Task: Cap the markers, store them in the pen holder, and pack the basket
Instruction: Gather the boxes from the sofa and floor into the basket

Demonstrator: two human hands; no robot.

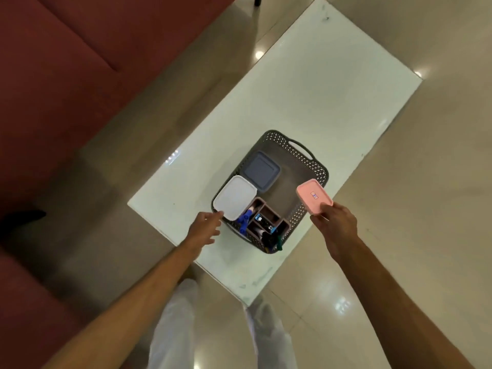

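1. A grey perforated plastic basket point(306, 166) with handles sits on the pale glass-topped table point(332, 89).
2. Inside it lie a blue-grey square lidded box point(262, 170), a white square lidded box point(234, 197) and a brown divided pen holder point(269, 218) holding capped markers point(245, 222).
3. The left hand point(203, 230), fingers loosely extended, reaches toward the white box's near corner, just beside the basket rim.
4. The right hand point(336, 226) pinches a pink rectangular lidded box point(314, 195) above the basket's right rim.

Left hand point(203, 228) seemingly relaxed, right hand point(336, 227) pinching.
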